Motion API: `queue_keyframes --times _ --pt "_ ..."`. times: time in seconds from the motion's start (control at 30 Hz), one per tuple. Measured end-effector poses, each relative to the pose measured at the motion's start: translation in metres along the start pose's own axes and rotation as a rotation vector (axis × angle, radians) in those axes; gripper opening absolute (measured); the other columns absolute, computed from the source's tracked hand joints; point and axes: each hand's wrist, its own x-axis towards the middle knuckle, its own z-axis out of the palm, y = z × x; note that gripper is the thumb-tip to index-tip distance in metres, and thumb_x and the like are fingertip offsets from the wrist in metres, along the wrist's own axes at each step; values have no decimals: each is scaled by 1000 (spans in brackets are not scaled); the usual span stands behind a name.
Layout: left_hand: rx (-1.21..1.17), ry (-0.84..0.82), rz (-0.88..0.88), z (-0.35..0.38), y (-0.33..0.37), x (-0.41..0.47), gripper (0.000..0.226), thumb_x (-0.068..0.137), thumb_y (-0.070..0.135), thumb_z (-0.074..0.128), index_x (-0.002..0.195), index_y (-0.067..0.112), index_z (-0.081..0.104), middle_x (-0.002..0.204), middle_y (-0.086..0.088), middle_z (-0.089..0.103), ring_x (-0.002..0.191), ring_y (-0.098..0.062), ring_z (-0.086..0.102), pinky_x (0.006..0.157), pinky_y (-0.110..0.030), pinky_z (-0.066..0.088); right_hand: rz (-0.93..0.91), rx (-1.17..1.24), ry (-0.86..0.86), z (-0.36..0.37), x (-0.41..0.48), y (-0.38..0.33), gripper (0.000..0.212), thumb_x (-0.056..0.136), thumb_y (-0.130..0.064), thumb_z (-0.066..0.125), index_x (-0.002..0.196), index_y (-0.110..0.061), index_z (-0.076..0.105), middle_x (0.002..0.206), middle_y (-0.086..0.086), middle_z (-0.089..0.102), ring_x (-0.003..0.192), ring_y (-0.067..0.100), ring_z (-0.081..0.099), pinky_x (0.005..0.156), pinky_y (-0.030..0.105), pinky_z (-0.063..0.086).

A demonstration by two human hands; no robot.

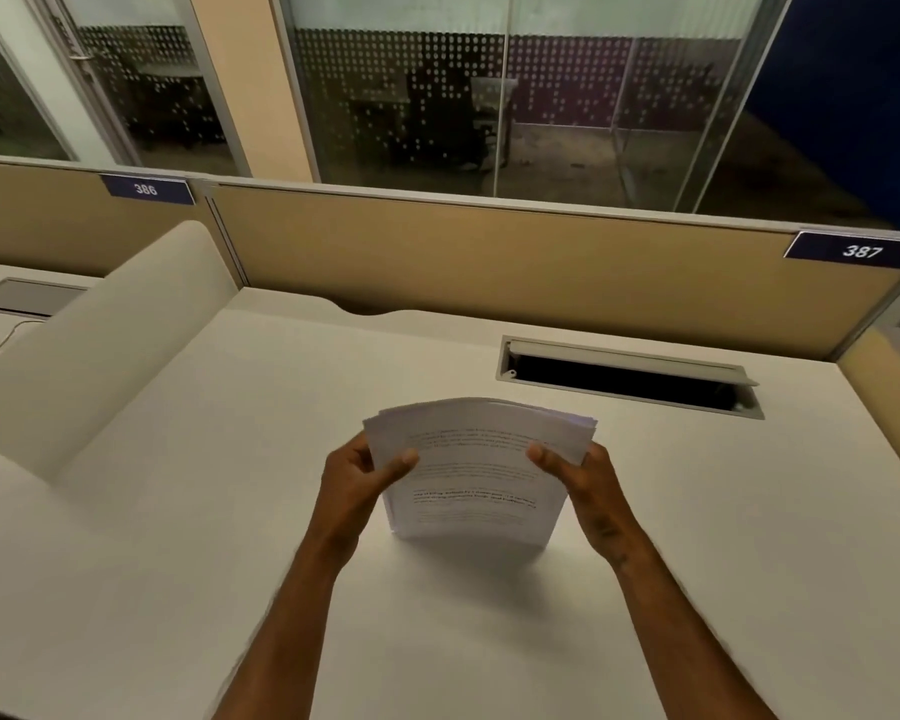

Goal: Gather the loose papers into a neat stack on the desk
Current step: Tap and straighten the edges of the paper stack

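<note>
A bundle of white printed papers (476, 478) stands on its lower edge on the white desk (178, 511), near the middle. The sheets bow slightly, and their top edges fan out unevenly. My left hand (357, 483) grips the bundle's left side, thumb on the front page. My right hand (580, 483) grips the right side the same way. The printed text faces me.
An open cable hatch (627, 379) is set into the desk behind the papers, to the right. A tan partition (489, 262) with labels 386 and 387 closes the back. A cream divider (100, 345) rises on the left, a tan side panel on the right.
</note>
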Motion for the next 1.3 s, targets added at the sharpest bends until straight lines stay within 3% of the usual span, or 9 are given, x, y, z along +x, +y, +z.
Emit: queue_keyframes --times 0.1,0.23,0.4,0.47,0.6,0.93,1.07,1.17,1.3 --pt "15 62 99 15 21 8 49 75 55 63 101 15 75 91 5 77 81 -4 70 65 -16 53 -139 -64 115 10 10 -18 81 66 -82 54 95 -8 70 79 5 65 68 10 63 57 20 51" --pt "169 220 70 37 29 22 43 84 57 53 72 18 67 64 10 66 61 -7 60 58 -22 46 -155 -79 280 20 21 -20 47 76 -66 50 64 -22 58 61 -1 54 59 12 56 53 24 44" --pt "103 145 46 34 13 23 49 80 58 59 105 18 72 90 5 75 77 -12 71 63 -21 54 -31 -36 105 8 21 3 67 55 -75 73 98 -24 67 90 4 71 79 20 73 63 29 60" --pt "46 67 -2 27 -2 21 46 80 47 74 115 17 69 98 1 77 87 -14 75 66 -23 59 58 -40 54 3 21 14 49 66 -49 84 103 -21 69 101 7 75 92 26 74 72 37 63" --pt "99 69 -108 29 -24 19 14 90 26 70 101 17 74 91 2 81 88 -27 76 69 -30 62 131 -25 74 3 22 25 27 77 -17 81 102 -24 73 103 5 77 96 30 73 83 43 61" --pt "109 136 -218 35 -54 -2 5 90 25 72 92 24 76 89 -3 80 92 -32 74 75 -38 62 202 -9 51 7 6 44 28 78 -20 81 103 -27 74 101 -3 78 95 22 73 71 27 60" --pt "68 165 -193 27 -45 4 11 89 27 73 86 19 79 88 -7 81 87 -32 76 75 -44 63 213 -61 -41 -12 2 38 35 75 -28 82 108 -16 76 103 2 78 97 25 74 80 31 60" --pt "-160 255 -166 19 -30 7 12 88 22 72 98 17 76 98 -2 81 93 -24 75 77 -36 61 256 15 -130 -29 -13 41 46 69 -34 83 109 -10 76 109 9 77 108 29 70 93 33 56" --pt "-410 320 -150 23 -26 8 35 92 17 64 127 18 62 116 -1 75 107 -23 69 90 -41 57 194 399 -139 -11 -24 41 46 76 -9 76 121 -11 69 125 18 69 120 31 63 104 41 50"
